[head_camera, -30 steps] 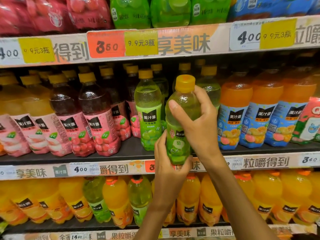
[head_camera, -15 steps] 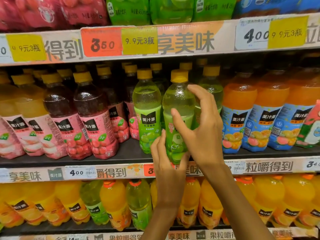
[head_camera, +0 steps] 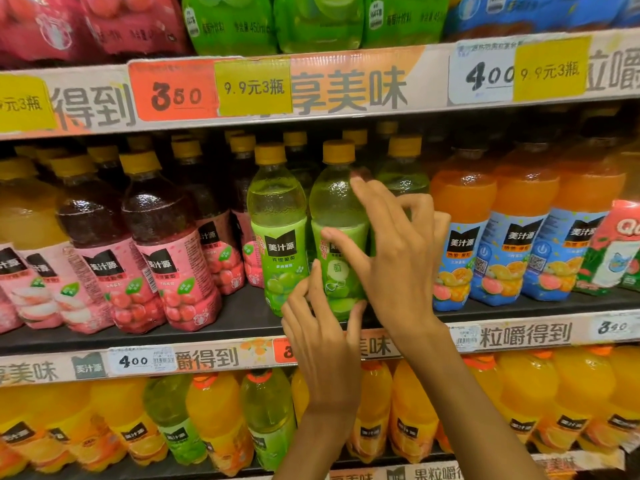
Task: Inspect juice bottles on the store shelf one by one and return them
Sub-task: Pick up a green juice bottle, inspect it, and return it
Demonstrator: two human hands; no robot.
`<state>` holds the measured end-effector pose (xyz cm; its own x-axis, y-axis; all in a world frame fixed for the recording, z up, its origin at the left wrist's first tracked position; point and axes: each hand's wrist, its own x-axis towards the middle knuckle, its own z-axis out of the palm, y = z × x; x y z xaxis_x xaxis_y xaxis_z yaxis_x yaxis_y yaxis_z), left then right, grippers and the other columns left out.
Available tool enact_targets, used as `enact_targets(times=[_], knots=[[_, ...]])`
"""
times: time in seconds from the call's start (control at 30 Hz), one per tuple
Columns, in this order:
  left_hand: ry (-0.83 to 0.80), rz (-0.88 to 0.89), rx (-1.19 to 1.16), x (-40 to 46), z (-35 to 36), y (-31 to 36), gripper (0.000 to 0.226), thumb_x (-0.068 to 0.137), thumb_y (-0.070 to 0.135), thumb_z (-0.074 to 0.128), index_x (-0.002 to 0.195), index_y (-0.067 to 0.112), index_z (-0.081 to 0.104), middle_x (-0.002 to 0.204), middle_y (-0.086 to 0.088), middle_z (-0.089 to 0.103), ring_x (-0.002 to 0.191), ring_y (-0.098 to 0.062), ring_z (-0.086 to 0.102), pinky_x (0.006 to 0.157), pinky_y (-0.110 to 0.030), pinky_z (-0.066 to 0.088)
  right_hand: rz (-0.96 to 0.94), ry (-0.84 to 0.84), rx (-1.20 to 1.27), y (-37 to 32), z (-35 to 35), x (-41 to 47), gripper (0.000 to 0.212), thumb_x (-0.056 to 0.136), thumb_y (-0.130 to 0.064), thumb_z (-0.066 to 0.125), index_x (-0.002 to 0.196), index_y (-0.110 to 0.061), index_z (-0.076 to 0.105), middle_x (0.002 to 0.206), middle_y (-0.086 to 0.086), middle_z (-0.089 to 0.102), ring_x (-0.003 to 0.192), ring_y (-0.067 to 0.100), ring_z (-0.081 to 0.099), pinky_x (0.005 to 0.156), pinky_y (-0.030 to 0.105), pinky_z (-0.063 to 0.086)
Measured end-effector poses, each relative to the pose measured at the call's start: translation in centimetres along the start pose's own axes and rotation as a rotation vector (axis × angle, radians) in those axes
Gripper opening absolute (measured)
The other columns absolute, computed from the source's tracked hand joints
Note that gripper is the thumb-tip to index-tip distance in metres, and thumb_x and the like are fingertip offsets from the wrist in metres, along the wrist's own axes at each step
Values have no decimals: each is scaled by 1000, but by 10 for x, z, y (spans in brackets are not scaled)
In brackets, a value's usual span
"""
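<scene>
A green grape juice bottle [head_camera: 337,216] with a yellow cap stands upright on the middle shelf [head_camera: 221,323], beside a matching green bottle [head_camera: 277,223] on its left. My right hand [head_camera: 398,258] wraps the bottle's right side, thumb on the label and fingers spread loosely over its shoulder. My left hand [head_camera: 322,337] cups the bottle's base from below and in front, fingertips on the lower label.
Dark red juice bottles [head_camera: 162,244] fill the shelf to the left, orange ones [head_camera: 464,230] to the right. More green bottles stand behind. The upper shelf edge [head_camera: 311,88] with price tags hangs close above the caps. Orange and green bottles [head_camera: 214,420] line the shelf below.
Both hands have carried the green bottle forward and down from mid-air into the row; it now stands on the shelf and the right hand's fingers have loosened.
</scene>
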<state>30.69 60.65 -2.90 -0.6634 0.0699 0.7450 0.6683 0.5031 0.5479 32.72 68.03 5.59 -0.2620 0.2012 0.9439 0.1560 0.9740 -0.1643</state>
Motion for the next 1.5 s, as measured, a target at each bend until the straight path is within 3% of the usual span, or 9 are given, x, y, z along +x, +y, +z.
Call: enact_targets(times=[0.23,0.43,0.63,0.8,1.07,1.13,1.23,1.37,1.5], knots=[[-12,26,74,2,2,-1,61,82,34,60,132,0,49,109,-14,56,101,-23,52,84,-31,43,-19,12,-49,0,5,3,54,84,-53,64,116,-10,67,111,2,69,86,18,38,70,32,27],[-21,44,69,2,-1,1,61,84,35,58,131,-1,48,109,-18,53,93,-25,54,77,-35,48,-19,-26,-75,-1,4,1,59,88,-54,55,123,-8,63,116,5,67,88,19,40,70,32,29],[-17,29,11,3,-2,4,69,80,34,68,134,-2,45,108,-18,51,97,-19,48,79,-32,48,166,171,-147,18,-9,4,61,91,-53,55,128,-6,57,126,13,60,110,24,37,88,40,35],[-24,82,-68,-6,0,13,67,79,25,73,133,-3,45,109,-19,52,95,-26,58,77,-35,55,165,36,-227,27,-7,5,61,94,-50,52,125,3,55,111,18,63,122,28,31,98,44,26],[-71,129,-254,-8,0,17,53,84,25,57,132,2,47,119,-14,51,108,-27,56,87,-44,52,173,155,201,21,-23,-1,64,81,-32,75,129,3,50,123,16,54,119,24,37,102,39,36],[-90,154,-297,-9,0,18,55,83,25,57,133,4,45,122,-12,51,114,-25,53,95,-41,48,163,128,359,19,-28,-3,71,78,-25,78,133,4,42,128,11,43,122,22,39,103,37,38],[-160,158,-405,-10,-2,22,60,82,26,60,136,10,39,129,-4,46,126,-14,44,106,-30,39,233,-23,614,19,-34,-4,80,75,-18,79,139,-3,34,132,6,40,124,8,42,101,20,38],[-255,90,-555,-9,-9,29,67,81,20,66,139,24,31,136,7,40,132,-2,36,108,-16,31,297,-136,768,18,-46,-3,58,78,-14,76,127,-8,46,116,-9,52,109,2,53,90,20,46],[-350,37,-623,-8,-24,29,69,80,37,68,138,36,31,138,15,41,133,-1,35,109,-26,35,403,-108,932,14,-62,-1,53,78,-8,74,123,2,48,102,-10,59,93,0,62,77,16,49]])
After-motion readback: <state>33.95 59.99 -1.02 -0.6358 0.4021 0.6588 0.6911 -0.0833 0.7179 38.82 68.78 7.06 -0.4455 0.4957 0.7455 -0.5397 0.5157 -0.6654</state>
